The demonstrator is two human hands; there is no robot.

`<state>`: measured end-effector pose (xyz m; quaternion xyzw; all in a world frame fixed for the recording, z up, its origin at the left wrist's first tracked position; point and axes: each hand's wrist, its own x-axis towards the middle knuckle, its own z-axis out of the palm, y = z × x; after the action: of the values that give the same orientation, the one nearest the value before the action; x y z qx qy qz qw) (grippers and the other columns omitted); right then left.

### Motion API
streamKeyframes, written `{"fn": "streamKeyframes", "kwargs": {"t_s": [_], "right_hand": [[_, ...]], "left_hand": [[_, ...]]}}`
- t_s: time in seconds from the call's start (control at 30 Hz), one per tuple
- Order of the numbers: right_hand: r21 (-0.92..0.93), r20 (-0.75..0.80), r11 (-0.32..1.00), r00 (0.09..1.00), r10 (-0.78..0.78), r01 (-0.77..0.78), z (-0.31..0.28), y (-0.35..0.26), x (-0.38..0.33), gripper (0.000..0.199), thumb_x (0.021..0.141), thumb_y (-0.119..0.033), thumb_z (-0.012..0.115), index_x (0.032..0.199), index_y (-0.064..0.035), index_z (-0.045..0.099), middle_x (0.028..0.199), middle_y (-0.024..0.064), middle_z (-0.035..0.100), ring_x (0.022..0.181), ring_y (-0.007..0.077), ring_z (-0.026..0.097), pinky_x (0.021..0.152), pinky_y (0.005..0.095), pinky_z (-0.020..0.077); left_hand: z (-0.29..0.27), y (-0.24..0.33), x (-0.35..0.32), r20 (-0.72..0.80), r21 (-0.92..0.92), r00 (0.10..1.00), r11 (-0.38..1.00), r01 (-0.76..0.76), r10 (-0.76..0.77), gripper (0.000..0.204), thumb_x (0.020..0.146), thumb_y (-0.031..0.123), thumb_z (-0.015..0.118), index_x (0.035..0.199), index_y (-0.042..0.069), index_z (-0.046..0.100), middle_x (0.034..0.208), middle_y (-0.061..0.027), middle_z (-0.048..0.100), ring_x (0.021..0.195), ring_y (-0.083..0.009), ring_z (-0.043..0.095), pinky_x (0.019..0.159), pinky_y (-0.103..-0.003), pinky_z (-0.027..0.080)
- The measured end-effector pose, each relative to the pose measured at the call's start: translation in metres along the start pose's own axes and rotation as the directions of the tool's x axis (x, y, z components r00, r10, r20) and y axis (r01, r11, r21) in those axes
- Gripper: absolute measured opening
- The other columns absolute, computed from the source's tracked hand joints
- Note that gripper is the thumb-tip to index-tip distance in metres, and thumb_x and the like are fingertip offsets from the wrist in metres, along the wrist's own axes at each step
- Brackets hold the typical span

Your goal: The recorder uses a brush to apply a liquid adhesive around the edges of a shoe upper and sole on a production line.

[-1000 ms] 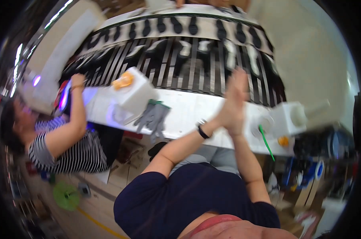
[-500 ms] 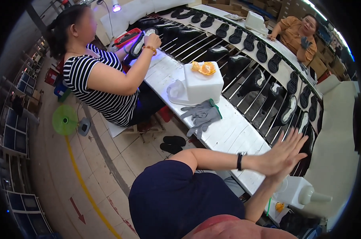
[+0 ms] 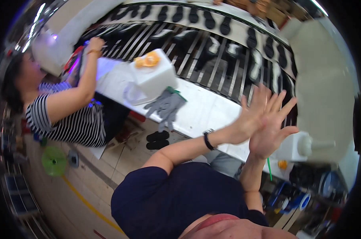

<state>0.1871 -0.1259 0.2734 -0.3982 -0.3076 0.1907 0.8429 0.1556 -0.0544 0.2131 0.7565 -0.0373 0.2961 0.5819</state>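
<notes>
White workbench (image 3: 212, 109) under both hands (image 3: 264, 119), palms pressed together.

A white box-shaped package (image 3: 154, 77) — orange item on top — stands on the white table (image 3: 204, 111).

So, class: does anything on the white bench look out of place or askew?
The grey gloves lie crumpled at the bench front edge, fingers hanging over it. The white box beside them sits skewed to the edge, with something orange on top. Both hands are raised, palms together, holding nothing.
</notes>
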Motion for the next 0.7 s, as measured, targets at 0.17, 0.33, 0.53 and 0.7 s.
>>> {"fn": "streamKeyframes", "kwargs": {"t_s": [0.17, 0.33, 0.53, 0.7], "right_hand": [[-0.229, -0.268, 0.746, 0.696, -0.666, 0.625, 0.037, -0.045, 0.032, 0.099, 0.085, -0.082, 0.035, 0.157, -0.0214, 0.005, 0.163, 0.0159, 0.008, 0.15, 0.0301, 0.011, 0.118, 0.0551, 0.002], [-0.72, 0.439, 0.417, 0.829, -0.345, 0.555, -0.098, 0.099, 0.016, 0.082, 0.088, -0.055, 0.055, 0.151, -0.0091, 0.029, 0.159, 0.016, 0.025, 0.15, 0.031, 0.014, 0.119, 0.0481, 0.0136], [-0.316, 0.091, 0.892, 0.926, 0.367, -0.323, -0.095, 0.193, 0.076, 0.051, 0.103, -0.025, 0.037, 0.148, -0.0013, 0.032, 0.142, 0.0147, 0.047, 0.133, 0.0241, 0.044, 0.109, 0.033, 0.0365], [-0.088, 0.216, 0.92, 0.894, 0.392, -0.383, -0.032, 0.116, 0.056, 0.065, 0.101, -0.042, 0.036, 0.151, -0.0028, 0.023, 0.152, 0.0145, 0.032, 0.14, 0.027, 0.034, 0.115, 0.0388, 0.0258]], "left_hand": [[-0.029, -0.111, 0.007, -0.137, -0.243, 0.817, 0.819, 0.52, -0.56, 0.09, 0.101, 0.056, 0.037, 0.152, -0.005, -0.004, 0.161, -0.0226, -0.009, 0.149, -0.0322, -0.015, 0.119, -0.049, -0.002], [-0.056, -0.019, 0.018, 0.412, -0.844, 0.874, 0.254, 0.472, -0.257, 0.109, 0.087, 0.083, 0.008, 0.148, -0.005, 0.032, 0.15, -0.0189, 0.041, 0.138, -0.0253, 0.04, 0.117, -0.038, 0.019], [-0.055, 0.048, 0.027, -0.278, -0.28, 0.912, 0.882, -0.379, 0.303, 0.081, 0.096, 0.069, 0.018, 0.145, 0.009, 0.044, 0.149, -0.0158, 0.042, 0.144, -0.0269, 0.028, 0.119, -0.043, 0.011], [-0.034, -0.041, 0.024, 0.089, 0.366, 0.616, 0.549, -0.751, 0.783, 0.052, 0.086, 0.062, 0.054, 0.085, 0.014, 0.072, 0.101, -0.0044, 0.07, 0.104, -0.0327, 0.066, 0.103, -0.072, 0.029]]}}
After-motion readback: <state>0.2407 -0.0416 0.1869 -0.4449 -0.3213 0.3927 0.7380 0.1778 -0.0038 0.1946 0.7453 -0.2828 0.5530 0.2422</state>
